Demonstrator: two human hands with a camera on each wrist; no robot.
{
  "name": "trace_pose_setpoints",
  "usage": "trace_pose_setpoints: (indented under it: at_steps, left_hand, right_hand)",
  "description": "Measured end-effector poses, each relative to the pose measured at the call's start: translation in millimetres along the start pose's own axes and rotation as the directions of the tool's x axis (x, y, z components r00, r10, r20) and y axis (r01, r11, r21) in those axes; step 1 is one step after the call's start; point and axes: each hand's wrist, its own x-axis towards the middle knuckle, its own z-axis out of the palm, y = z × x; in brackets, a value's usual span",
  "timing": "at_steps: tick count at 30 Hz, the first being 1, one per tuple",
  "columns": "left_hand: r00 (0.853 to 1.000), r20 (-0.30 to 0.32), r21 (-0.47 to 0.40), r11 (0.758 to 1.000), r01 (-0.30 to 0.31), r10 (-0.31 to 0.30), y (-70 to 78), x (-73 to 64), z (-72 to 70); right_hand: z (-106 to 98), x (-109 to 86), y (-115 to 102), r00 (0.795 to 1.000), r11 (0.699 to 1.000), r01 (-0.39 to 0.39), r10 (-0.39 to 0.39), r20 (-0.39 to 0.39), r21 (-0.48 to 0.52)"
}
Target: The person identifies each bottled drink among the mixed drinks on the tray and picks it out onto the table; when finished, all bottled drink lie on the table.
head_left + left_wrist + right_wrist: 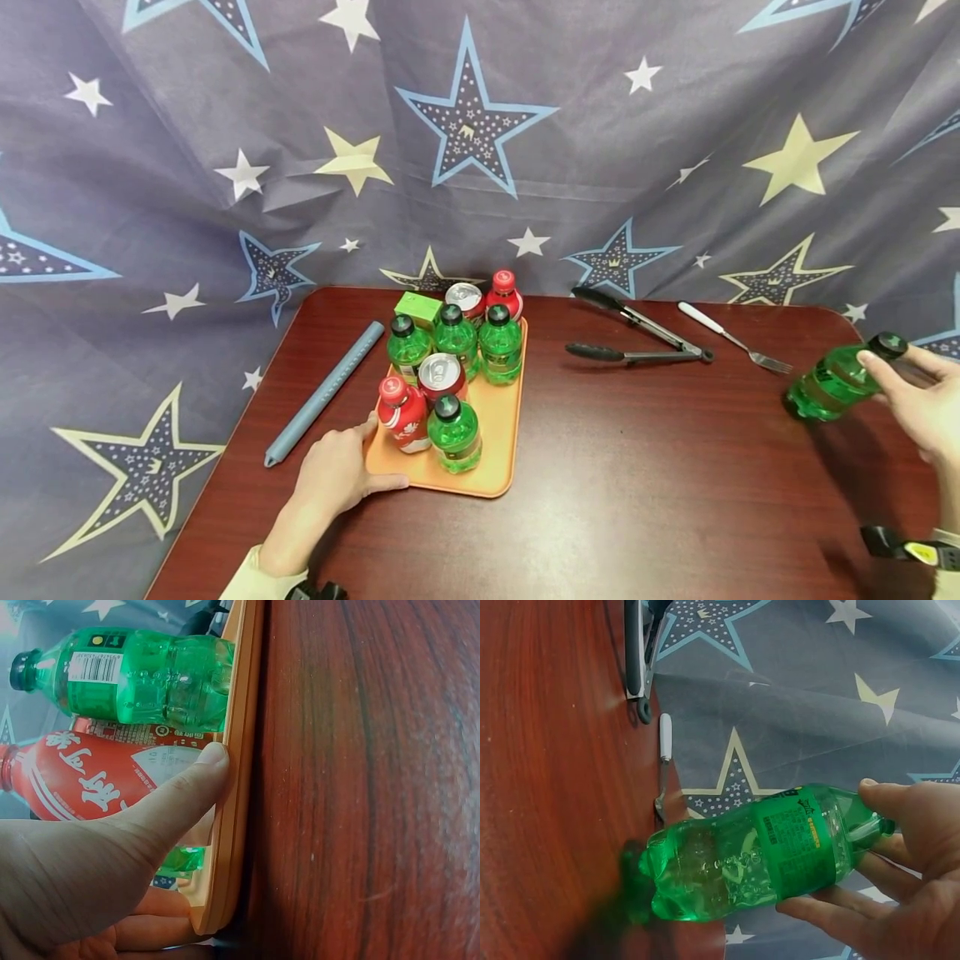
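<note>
In the head view my left hand point(335, 471) grips the near left corner of an orange tray point(495, 442), its thumb point(184, 787) along the front rim. Standing on the tray are several green bottles point(454, 437) with black caps, a red bottle point(403, 417) by my left hand, another red bottle point(504, 296) at the back, two cans point(441, 375) and a light green box point(417, 309). At the far right my right hand point(918, 400) holds a green soda bottle point(742, 855) near its neck. That bottle tilts; whether its base touches the table cannot be told.
A grey-blue rod point(324, 396) lies left of the tray. Spread tongs point(652, 333) with black tips and a white-handled fork point(731, 337) lie along the back of the brown table point(637, 483). A star-patterned curtain point(570, 167) hangs behind.
</note>
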Motion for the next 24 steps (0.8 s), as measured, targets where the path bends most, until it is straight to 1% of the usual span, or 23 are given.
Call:
trace_pose_setpoints:
  at_steps: [3,5,7,9,10,11,12,14,16,17,19,21,24]
  left_hand:
    - [1.0,0.001,-0.007,1.0,-0.007,0.007,2.0,2.1,1.8]
    - [1.0,-0.001,-0.007,1.0,-0.006,0.006,1.9,2.5,2.7]
    - [1.0,0.0,-0.008,1.0,-0.001,0.001,0.9,2.0,3.0]
    - [1.0,0.001,-0.007,1.0,0.0,0.0,0.0,1.8,2.7]
    - [1.0,0.002,-0.004,1.0,0.0,0.0,-0.8,1.2,1.8]
    - [1.0,0.001,-0.002,1.0,-0.002,0.002,-1.4,0.8,1.2]
    - [1.0,-0.002,-0.005,1.0,-0.005,0.005,-1.7,0.8,0.8]
    - [1.0,-0.007,-0.008,1.0,-0.014,0.013,-1.4,1.2,0.5]
    - [1.0,-0.012,-0.011,1.0,-0.015,0.015,-1.2,1.4,1.1]
    - [1.0,-0.015,-0.011,1.0,-0.014,0.014,-1.4,1.1,1.5]
    - [1.0,-0.016,-0.012,1.0,-0.015,0.015,-2.2,0.6,1.9]
    - [1.0,-0.02,-0.011,1.0,-0.016,0.016,-3.2,0.4,2.5]
    - [1.0,-0.023,-0.009,1.0,-0.017,0.016,-4.3,0.3,3.1]
  right_hand:
    - [-4,-1.0,1,1.0,0.996,0.025,-0.025,-0.003,-0.09]
    - [-6,-1.8,1,1.0,0.981,0.02,-0.022,-0.008,-0.195]
    - [-6,-2.8,3,1.0,0.94,0.003,-0.012,-0.024,-0.34]
    - [-7,-3.7,3,0.999,0.896,-0.022,0.007,-0.036,-0.444]
    - [-6,-3.2,4,0.999,0.881,-0.027,0.011,-0.036,-0.472]
    - [-5,-2.3,5,0.999,0.874,-0.022,0.006,-0.033,-0.485]
    - [-5,-1.4,5,1.0,0.876,-0.012,-0.002,-0.029,-0.483]
    - [-8,0.7,5,1.0,0.888,0.005,-0.013,-0.013,-0.459]
    - [-11,1.5,7,0.999,0.887,0.029,-0.033,-0.002,-0.461]
    - [-12,1.0,8,0.999,0.877,0.032,-0.035,0.002,-0.479]
    - [-13,-1.2,13,1.0,0.867,0.019,-0.013,0.015,-0.498]
    - [-14,-3.6,18,1.0,0.866,0.0,0.015,0.025,-0.5]
    - [-14,-5.2,23,0.998,0.886,-0.037,0.06,0.037,-0.462]
